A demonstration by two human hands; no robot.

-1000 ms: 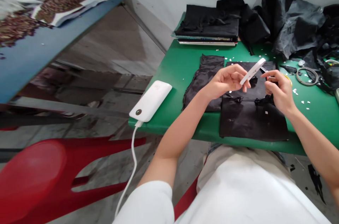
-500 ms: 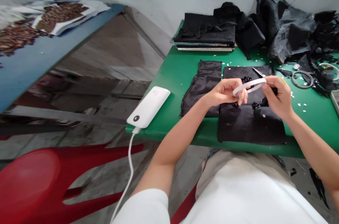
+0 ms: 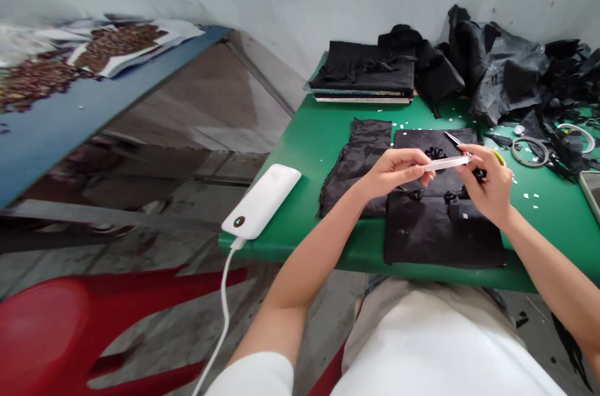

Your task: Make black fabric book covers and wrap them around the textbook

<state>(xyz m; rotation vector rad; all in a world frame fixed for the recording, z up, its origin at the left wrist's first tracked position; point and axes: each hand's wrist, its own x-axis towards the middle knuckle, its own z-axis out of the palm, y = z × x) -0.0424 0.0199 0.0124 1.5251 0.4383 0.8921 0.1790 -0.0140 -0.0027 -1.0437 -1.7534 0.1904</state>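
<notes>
A thin roll of white tape (image 3: 445,163), seen nearly edge-on, is stretched between my hands above the black cloth pieces. My left hand (image 3: 398,172) pinches its left end between thumb and fingers. At the roll's right end, the fingertips of my right hand (image 3: 487,180) are closed on it. Scissors (image 3: 452,138) with a yellow handle show behind the right hand; I cannot tell whether they lie on the cloth or are in that hand. Below the hands is a folded black fabric piece (image 3: 440,237) with small black knots along its upper edge.
Another black cloth (image 3: 354,165) lies left on the green table (image 3: 304,196), near a white power bank (image 3: 262,201) with a cable. Behind are stacked books (image 3: 363,98) under black fabric and crumpled black material (image 3: 506,71). A grey tape ring (image 3: 529,151) lies right. A red stool (image 3: 42,333) stands lower left.
The white tape roll has turned from an open ring view to nearly edge-on. My left thumb now presses on its left end. The whole view has shifted slightly.
</notes>
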